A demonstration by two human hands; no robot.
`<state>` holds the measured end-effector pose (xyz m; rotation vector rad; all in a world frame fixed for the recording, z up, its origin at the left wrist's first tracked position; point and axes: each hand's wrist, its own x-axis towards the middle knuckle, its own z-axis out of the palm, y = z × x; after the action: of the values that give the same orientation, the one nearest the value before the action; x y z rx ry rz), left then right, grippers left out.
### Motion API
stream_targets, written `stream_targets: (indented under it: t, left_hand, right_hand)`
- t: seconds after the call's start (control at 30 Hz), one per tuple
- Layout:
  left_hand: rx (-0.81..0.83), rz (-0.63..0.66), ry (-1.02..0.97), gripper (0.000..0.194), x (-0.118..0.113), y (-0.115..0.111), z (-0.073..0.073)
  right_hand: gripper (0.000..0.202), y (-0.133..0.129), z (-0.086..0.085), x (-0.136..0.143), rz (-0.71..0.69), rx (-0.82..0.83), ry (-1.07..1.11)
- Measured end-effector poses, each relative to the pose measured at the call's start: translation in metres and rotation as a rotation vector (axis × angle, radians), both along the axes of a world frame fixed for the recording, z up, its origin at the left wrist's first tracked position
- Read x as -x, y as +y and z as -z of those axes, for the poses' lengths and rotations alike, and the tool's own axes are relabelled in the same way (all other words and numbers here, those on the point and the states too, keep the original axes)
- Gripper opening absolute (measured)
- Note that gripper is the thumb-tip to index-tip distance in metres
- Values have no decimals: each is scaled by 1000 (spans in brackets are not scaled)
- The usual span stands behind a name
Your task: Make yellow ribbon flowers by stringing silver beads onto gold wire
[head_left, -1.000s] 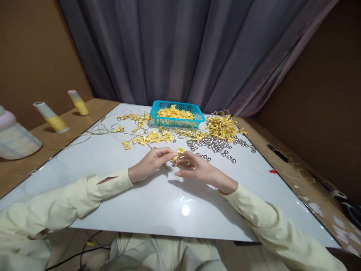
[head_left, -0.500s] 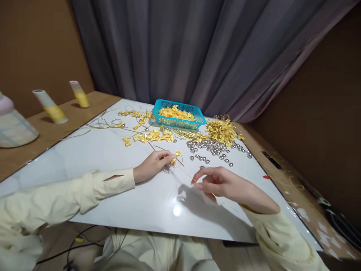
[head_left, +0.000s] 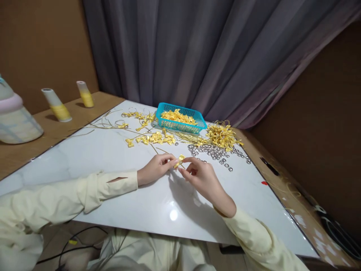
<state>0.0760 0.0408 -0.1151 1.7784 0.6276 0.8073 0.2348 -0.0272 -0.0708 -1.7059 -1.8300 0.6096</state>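
My left hand (head_left: 160, 166) pinches a small yellow ribbon bow (head_left: 181, 158) between thumb and fingers, above the white tabletop. My right hand (head_left: 200, 176) has come up against the same bow from the right, its thumb and forefinger closed at the bow's edge. Whether a thin thread lies between those right fingertips is too small to see. Gold cord (head_left: 161, 150) shows just behind the left fingers. Beyond my hands, several loose yellow bows (head_left: 158, 137) lie in a row.
A turquoise basket (head_left: 180, 128) of yellow bows stands at the back. Right of it are a heap of corded bows (head_left: 222, 136) and scattered silver rings (head_left: 216, 152). Two yellow spools (head_left: 60, 112) and a large bottle (head_left: 19, 124) stand left. A dark pen-like tool (head_left: 270, 166) lies right.
My right hand has moved left and away from me to meet the bow in my left hand. The left hand keeps its pinch. The view has shifted slightly.
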Motion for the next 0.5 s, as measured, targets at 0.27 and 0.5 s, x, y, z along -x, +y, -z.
stream_targets:
  t: [0.27,0.5]
  left_hand:
    - [-109,-57,82,29,0,1,3]
    - [-149,-80,92,28,1,0,2]
  right_hand:
    - [33,5,16,7,63,168,473]
    - [32,6,13,8,20,298,558]
